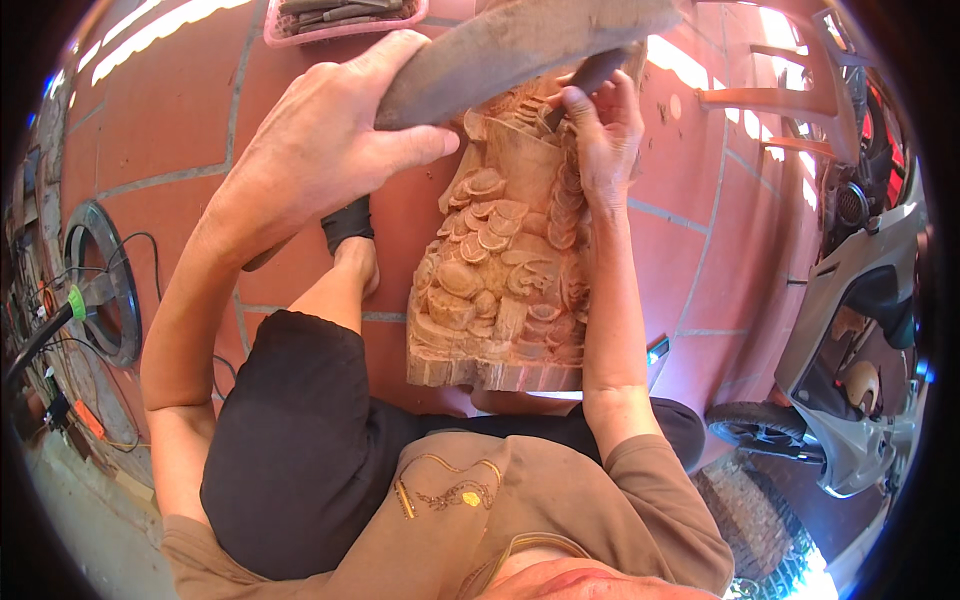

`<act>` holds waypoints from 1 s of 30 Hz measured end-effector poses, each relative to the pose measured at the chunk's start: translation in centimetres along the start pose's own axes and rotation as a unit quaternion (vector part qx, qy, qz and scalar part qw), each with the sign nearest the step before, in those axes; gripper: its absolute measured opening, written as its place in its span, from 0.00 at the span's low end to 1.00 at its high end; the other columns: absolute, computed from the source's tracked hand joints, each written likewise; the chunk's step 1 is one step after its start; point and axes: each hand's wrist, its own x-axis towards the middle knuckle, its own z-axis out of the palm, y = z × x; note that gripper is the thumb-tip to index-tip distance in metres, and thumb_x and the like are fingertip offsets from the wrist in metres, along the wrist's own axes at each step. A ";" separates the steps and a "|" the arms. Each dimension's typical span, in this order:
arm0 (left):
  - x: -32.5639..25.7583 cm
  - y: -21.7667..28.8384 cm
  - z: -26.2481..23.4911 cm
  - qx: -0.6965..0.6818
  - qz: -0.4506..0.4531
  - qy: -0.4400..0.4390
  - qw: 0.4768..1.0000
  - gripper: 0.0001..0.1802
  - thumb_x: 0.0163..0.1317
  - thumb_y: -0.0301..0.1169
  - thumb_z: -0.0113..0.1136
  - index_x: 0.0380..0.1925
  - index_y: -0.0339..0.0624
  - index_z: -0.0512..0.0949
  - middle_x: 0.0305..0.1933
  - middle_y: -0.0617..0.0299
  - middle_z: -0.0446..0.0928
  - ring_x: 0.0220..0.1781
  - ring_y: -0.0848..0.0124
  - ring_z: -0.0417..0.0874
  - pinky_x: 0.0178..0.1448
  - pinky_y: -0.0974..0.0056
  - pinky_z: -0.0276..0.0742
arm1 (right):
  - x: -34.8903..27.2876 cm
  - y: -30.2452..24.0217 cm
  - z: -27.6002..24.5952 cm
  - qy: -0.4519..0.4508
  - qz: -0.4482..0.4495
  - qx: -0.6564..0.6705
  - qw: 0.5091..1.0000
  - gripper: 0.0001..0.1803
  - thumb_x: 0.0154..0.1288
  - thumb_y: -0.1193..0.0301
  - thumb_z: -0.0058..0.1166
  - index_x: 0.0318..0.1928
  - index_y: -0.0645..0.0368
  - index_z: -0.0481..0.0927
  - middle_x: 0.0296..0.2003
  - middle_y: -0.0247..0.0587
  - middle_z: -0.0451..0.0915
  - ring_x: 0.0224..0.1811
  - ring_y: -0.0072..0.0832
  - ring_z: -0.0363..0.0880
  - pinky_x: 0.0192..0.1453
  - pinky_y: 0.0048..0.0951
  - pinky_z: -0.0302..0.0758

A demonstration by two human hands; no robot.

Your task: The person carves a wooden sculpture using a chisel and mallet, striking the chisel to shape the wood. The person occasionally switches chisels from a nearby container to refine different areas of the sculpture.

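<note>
A carved wooden sculpture (500, 240) with coin-like discs and rounded lumps in relief lies before me between my legs. My left hand (335, 115) is raised at its upper left, closed on the near end of a long, flat wooden mallet (530, 50). The thumb points out beneath the wood; the other fingers are mostly hidden. My right hand (608, 135) is over the carving's far right part, fingers closed round a dark chisel (597, 70). Its blade end slants down to the wood. The mallet passes just above the chisel and hides the carving's far end.
A pink basket (345, 28) of tools stands on the red tiled floor (165, 125) at the far left. An upright wheel-shaped stand (100, 285) with cables is at left. On the right are a brown plastic chair (790, 95) and a grey motorbike (860, 370). A phone-like object (657, 350) lies near my right arm.
</note>
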 end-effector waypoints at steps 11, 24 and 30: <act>0.2 -0.2 0.6 -0.185 -0.047 0.080 0.978 0.28 0.58 0.33 0.69 0.57 0.33 0.73 0.36 0.64 0.77 0.32 0.79 0.76 0.36 0.71 0.75 | -0.4 -0.1 -0.2 0.180 -0.034 0.153 0.971 0.12 0.75 0.77 0.47 0.55 0.61 0.64 0.45 0.43 0.79 0.39 0.31 0.84 0.49 0.33 0.83; 0.8 -1.5 3.1 -0.055 0.069 0.122 0.989 0.31 0.56 0.30 0.69 0.60 0.38 0.71 0.47 0.60 0.78 0.50 0.72 0.78 0.56 0.65 0.74 | -0.2 -0.3 -0.3 0.056 -0.032 0.034 0.997 0.15 0.75 0.75 0.49 0.59 0.62 0.68 0.46 0.43 0.81 0.43 0.31 0.84 0.50 0.32 0.81; 0.4 0.1 2.6 -0.071 0.038 0.113 0.990 0.32 0.55 0.30 0.70 0.61 0.38 0.71 0.48 0.58 0.79 0.51 0.71 0.79 0.57 0.64 0.74 | -0.1 0.2 -0.2 0.028 -0.021 0.025 0.999 0.16 0.73 0.77 0.52 0.58 0.63 0.69 0.46 0.42 0.82 0.44 0.29 0.83 0.52 0.30 0.79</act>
